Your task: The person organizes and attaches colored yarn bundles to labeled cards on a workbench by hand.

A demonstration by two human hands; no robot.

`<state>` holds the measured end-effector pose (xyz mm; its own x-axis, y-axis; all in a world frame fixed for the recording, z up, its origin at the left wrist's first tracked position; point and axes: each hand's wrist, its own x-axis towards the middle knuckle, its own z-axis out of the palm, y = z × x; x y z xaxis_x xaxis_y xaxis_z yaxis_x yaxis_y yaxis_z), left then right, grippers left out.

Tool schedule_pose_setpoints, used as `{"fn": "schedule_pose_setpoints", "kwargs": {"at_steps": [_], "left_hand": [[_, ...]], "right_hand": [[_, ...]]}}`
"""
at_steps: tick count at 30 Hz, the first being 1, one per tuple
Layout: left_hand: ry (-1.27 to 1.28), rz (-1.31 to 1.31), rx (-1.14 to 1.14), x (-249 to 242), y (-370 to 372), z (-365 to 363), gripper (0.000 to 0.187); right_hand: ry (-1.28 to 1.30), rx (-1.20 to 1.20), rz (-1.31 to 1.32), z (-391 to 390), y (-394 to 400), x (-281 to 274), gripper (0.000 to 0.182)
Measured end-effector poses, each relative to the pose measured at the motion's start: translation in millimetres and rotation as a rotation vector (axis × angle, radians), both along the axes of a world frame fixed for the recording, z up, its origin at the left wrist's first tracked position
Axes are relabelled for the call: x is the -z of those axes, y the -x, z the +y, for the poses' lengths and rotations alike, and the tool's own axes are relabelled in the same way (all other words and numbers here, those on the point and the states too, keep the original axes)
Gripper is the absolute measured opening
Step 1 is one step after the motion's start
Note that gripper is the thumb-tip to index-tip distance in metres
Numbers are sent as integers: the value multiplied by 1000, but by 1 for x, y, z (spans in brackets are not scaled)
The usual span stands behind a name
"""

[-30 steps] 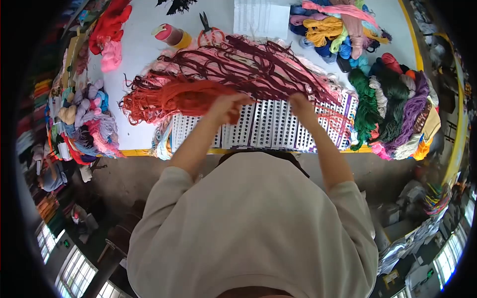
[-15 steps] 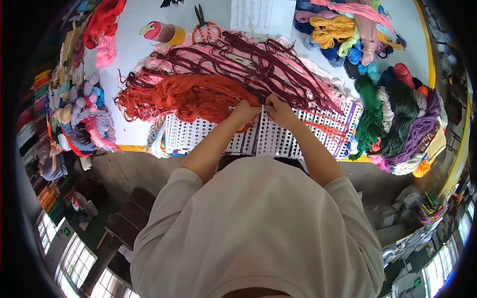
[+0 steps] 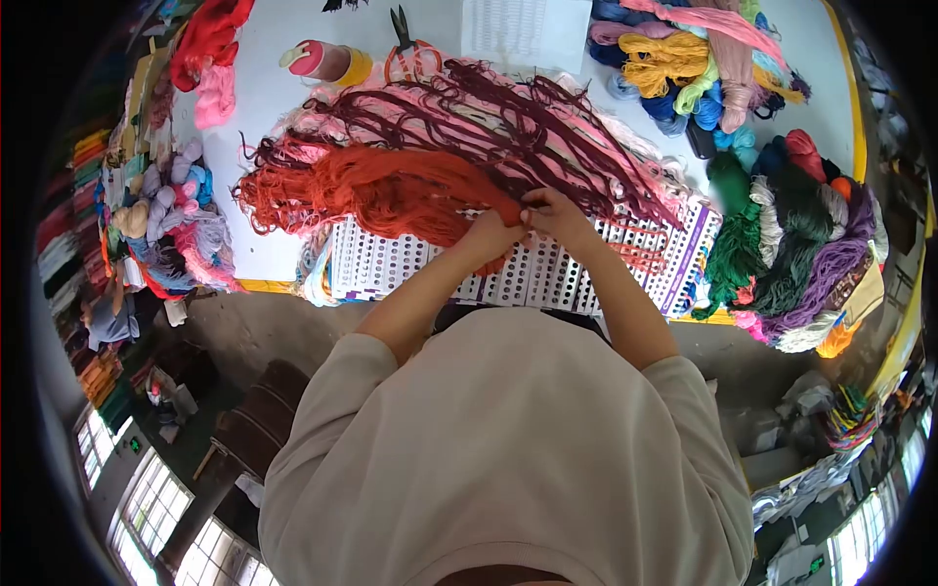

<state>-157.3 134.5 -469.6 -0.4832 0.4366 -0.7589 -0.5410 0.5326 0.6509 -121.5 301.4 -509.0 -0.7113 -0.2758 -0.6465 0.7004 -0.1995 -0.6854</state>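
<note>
A thick bundle of orange-red yarn (image 3: 401, 186) lies across white boards with rows of holes (image 3: 376, 269). My left hand (image 3: 496, 237) is closed round the right end of this bundle. Just to its right, my right hand (image 3: 562, 223) has its fingers pinched together at the bundle's tip; any strand between them is too small to make out. Behind both hands spread dark maroon strands (image 3: 518, 122) and pink yarn (image 3: 391, 96). A few orange-red strands (image 3: 635, 256) pass through holes to the right of my right hand.
At the back stand scissors with orange handles (image 3: 410, 59) and a red and yellow cone-like item (image 3: 327, 63), beside a printed sheet (image 3: 523, 29). Mixed skeins (image 3: 669, 63) pile up at the back right, with green and purple ones (image 3: 738, 244) below. More skeins (image 3: 181, 225) hang at the left.
My hands have come closer together at the bundle's end, the left shifting slightly right. The whole view has shifted a little.
</note>
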Motion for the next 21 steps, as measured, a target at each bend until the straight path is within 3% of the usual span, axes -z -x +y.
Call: {"fn": "schedule_pose_setpoints", "kwargs": {"at_steps": [1, 2, 3, 4, 5, 6, 7, 9, 12, 14, 16, 18, 20, 21], "left_hand": [[31, 195, 81, 1, -1, -1, 36], [32, 197, 78, 14, 2, -11, 36], [195, 341, 161, 36, 7, -29, 33], [360, 483, 245, 47, 12, -49, 30], [225, 126, -59, 20, 29, -64, 25], [83, -230, -358, -24, 54, -79, 21], [-8, -247, -552, -56, 69, -96, 17], [-292, -277, -635, -78, 104, -156, 20], [-452, 37, -1058, -105, 123, -192, 22], [-192, 367, -986, -124, 114, -191, 27], [-77, 235, -722, -157, 83, -149, 35], [-389, 178, -603, -153, 60, -131, 37], [-705, 139, -711, -161, 37, -100, 38], [-826, 47, -729, -169, 29, -93, 40]], "right_hand": [[-42, -29, 19, 0, -2, 7, 31], [-84, -57, 40, -1, -2, 11, 33], [-84, -58, 43, -1, -3, 11, 33], [-255, -148, 119, -2, -5, 10, 33], [-425, -237, 193, -4, -6, 10, 33], [-423, -238, 196, -5, -6, 9, 33], [-475, -227, 207, -7, -5, 7, 32], [-527, -211, 220, -11, -5, 6, 32], [-550, -266, 181, -11, -5, 9, 33], [-569, -252, 194, -15, -7, 10, 33], [-576, -160, 279, -30, -11, 10, 30], [-568, -69, 353, -44, -10, -16, 28], [-150, 269, 337, -63, 6, -104, 23], [-161, 266, 364, -69, 8, -143, 23]]}}
